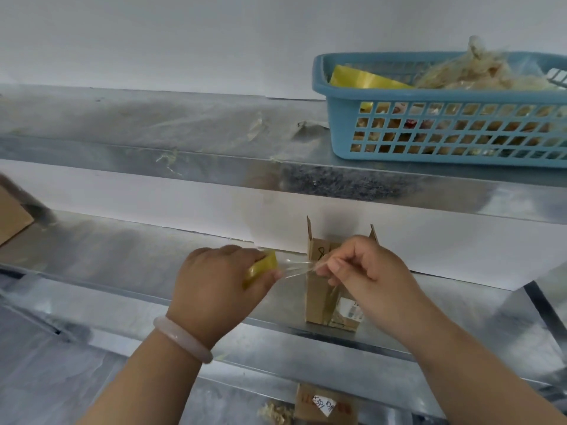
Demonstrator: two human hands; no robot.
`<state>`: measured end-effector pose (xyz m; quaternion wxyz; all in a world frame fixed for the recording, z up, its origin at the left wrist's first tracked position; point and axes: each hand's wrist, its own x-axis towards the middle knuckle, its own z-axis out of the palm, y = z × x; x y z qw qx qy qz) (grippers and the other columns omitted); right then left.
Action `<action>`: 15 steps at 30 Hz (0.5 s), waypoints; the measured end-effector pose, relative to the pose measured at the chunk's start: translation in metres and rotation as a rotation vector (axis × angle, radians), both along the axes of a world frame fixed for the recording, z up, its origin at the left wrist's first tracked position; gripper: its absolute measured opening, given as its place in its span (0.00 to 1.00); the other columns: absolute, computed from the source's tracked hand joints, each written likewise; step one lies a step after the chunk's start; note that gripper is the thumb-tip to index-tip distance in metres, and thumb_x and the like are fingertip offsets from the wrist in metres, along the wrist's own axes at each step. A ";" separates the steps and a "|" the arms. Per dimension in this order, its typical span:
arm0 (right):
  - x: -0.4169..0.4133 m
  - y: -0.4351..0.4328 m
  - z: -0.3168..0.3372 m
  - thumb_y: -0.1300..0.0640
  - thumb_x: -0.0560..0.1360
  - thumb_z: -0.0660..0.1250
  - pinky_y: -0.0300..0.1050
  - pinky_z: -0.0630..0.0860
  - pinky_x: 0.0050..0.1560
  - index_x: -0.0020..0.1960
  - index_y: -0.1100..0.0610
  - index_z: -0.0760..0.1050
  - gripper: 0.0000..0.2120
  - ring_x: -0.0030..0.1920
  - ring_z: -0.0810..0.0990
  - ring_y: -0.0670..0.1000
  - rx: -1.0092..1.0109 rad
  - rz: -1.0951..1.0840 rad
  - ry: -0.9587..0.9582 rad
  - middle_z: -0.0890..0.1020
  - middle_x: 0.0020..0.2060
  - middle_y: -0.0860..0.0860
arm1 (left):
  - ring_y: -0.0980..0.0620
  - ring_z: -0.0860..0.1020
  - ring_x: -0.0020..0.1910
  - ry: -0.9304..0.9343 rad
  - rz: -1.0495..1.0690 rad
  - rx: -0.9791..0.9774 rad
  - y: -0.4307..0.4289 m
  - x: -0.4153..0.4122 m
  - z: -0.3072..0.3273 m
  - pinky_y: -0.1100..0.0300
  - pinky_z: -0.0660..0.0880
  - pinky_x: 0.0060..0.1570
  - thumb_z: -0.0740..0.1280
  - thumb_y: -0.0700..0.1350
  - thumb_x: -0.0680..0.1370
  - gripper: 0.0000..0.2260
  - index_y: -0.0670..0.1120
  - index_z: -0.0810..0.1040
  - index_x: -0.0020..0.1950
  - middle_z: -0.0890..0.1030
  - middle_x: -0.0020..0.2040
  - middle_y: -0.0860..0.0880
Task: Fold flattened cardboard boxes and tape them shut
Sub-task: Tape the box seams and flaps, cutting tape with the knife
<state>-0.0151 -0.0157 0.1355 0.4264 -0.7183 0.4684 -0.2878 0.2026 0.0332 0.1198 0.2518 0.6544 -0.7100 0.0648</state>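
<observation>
My left hand grips a yellow roll of clear tape above the metal shelf. My right hand pinches the free end of the tape, and a short clear strip is stretched between the two hands. Behind my right hand a small cardboard box stands upright on the shelf, its top flaps up and open. A white label shows on its lower right side. My right hand hides much of the box's upper front.
A blue plastic basket with a yellow tape roll and crumpled tape sits on the upper metal shelf. Part of another cardboard box shows at the far left. A labelled box lies below.
</observation>
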 end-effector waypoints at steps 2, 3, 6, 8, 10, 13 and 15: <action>0.004 0.008 0.002 0.59 0.81 0.62 0.42 0.79 0.51 0.47 0.54 0.75 0.06 0.47 0.84 0.42 0.074 -0.027 -0.117 0.85 0.46 0.39 | 0.54 0.78 0.32 0.032 -0.006 -0.003 0.001 0.003 0.005 0.55 0.76 0.36 0.57 0.68 0.73 0.22 0.56 0.83 0.46 0.82 0.35 0.55; 0.007 0.012 0.002 0.60 0.81 0.61 0.45 0.79 0.52 0.47 0.57 0.74 0.06 0.48 0.85 0.45 0.133 -0.061 -0.218 0.86 0.47 0.43 | 0.55 0.78 0.32 0.038 -0.032 -0.008 0.002 0.003 0.007 0.55 0.76 0.35 0.58 0.68 0.73 0.21 0.56 0.83 0.44 0.81 0.34 0.56; 0.014 0.022 0.000 0.64 0.81 0.60 0.52 0.82 0.49 0.47 0.63 0.75 0.07 0.46 0.86 0.57 0.378 -0.217 -0.571 0.86 0.44 0.57 | 0.55 0.77 0.31 0.040 -0.092 -0.020 0.005 0.000 0.008 0.55 0.75 0.34 0.58 0.68 0.72 0.21 0.55 0.82 0.41 0.80 0.33 0.56; 0.015 0.027 -0.002 0.65 0.81 0.61 0.55 0.82 0.50 0.45 0.63 0.77 0.08 0.44 0.86 0.58 0.493 -0.298 -0.691 0.85 0.43 0.61 | 0.54 0.77 0.32 0.047 -0.108 -0.032 0.006 -0.004 0.005 0.56 0.75 0.33 0.58 0.67 0.72 0.20 0.55 0.82 0.41 0.80 0.33 0.55; 0.014 0.033 -0.006 0.62 0.78 0.65 0.57 0.81 0.52 0.46 0.62 0.77 0.05 0.42 0.85 0.57 0.522 -0.328 -0.726 0.85 0.41 0.60 | 0.54 0.78 0.32 0.054 -0.119 -0.025 0.005 -0.006 0.002 0.57 0.75 0.34 0.58 0.67 0.72 0.20 0.56 0.82 0.41 0.80 0.34 0.56; 0.013 0.042 -0.010 0.56 0.67 0.74 0.56 0.82 0.51 0.46 0.60 0.76 0.12 0.38 0.85 0.54 0.426 -0.384 -0.690 0.85 0.38 0.58 | 0.54 0.78 0.33 0.042 -0.155 -0.021 0.007 -0.010 -0.003 0.59 0.74 0.34 0.57 0.68 0.72 0.20 0.57 0.81 0.42 0.79 0.34 0.56; 0.011 0.046 -0.013 0.62 0.68 0.75 0.51 0.84 0.48 0.48 0.60 0.76 0.12 0.37 0.85 0.54 0.354 -0.454 -0.660 0.85 0.37 0.58 | 0.55 0.77 0.35 0.037 -0.164 0.007 0.007 -0.012 -0.005 0.60 0.71 0.35 0.55 0.70 0.71 0.21 0.57 0.81 0.42 0.79 0.34 0.57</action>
